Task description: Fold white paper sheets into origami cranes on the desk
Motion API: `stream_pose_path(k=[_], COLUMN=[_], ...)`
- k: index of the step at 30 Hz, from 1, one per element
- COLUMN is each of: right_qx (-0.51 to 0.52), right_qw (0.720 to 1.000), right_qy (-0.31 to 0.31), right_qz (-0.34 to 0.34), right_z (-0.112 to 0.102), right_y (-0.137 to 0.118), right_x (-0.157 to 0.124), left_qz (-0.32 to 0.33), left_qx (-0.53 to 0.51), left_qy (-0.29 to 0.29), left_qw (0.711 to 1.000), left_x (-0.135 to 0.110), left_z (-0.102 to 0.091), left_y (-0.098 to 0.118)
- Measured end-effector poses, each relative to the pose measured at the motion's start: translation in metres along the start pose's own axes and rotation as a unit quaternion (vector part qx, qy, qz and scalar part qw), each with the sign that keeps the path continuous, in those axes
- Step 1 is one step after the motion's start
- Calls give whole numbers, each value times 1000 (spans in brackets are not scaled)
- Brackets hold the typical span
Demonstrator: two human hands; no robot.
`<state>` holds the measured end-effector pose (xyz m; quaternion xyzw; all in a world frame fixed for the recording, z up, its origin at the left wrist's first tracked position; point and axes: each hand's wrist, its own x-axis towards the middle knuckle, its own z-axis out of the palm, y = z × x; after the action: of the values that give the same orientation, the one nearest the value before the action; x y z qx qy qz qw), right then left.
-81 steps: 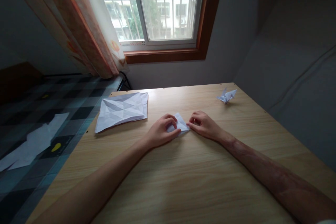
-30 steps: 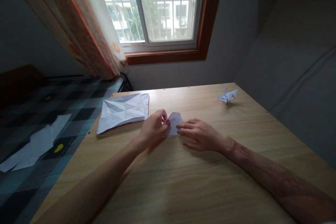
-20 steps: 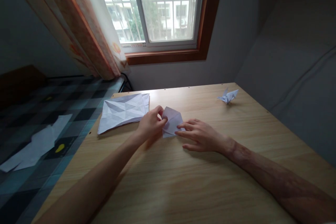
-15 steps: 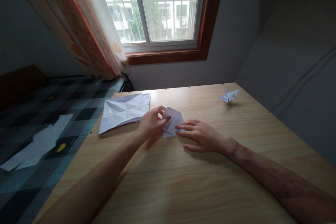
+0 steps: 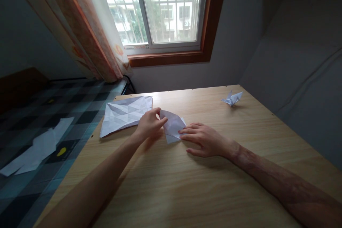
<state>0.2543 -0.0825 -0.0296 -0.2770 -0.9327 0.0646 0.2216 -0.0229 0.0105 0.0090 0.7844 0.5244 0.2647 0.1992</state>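
Note:
A small folded sheet of white paper (image 5: 171,124) lies at mid-table between my hands. My left hand (image 5: 151,123) pinches a raised flap at its upper left corner between thumb and fingers. The flap curves up off the lower layer, whose edge shows beneath it. My right hand (image 5: 201,138) rests palm down with fingers spread, its fingertips on the right edge of the paper. Part of that edge is hidden under the fingers.
Creased white sheets (image 5: 125,114) lie at the back left of the wooden table (image 5: 171,185). A paper crane (image 5: 232,98) stands at the back right. Paper scraps (image 5: 40,146) lie on the checked bed (image 5: 16,114) at left. A window (image 5: 171,10) is behind the table.
My left hand has drawn the paper's flap up and to the left, so it now bows away from the lower layer. My right hand has stayed almost in place.

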Motion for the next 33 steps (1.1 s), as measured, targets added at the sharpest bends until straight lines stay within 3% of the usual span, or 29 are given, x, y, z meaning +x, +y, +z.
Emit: stream_pose_path(k=[11,20,28,33], right_qx=[-22,-20,-38,-41], right_qw=[1000,999,998,998], right_qy=[-11,16,-4,-10], right_qz=[6,47,49,45], right_z=[1,3,3,3], right_y=[-5,-4,-4,-7], right_x=[0,-1,-2,-2], left_qz=[24,84,81,44], left_qx=[-70,-180,-132,-169], left_qy=[-95,-200,-171,-111], left_qw=[993,960,973,978], left_x=[-7,-11,-12,-10], left_z=[16,20,22,24], left_y=[3,12,10,14])
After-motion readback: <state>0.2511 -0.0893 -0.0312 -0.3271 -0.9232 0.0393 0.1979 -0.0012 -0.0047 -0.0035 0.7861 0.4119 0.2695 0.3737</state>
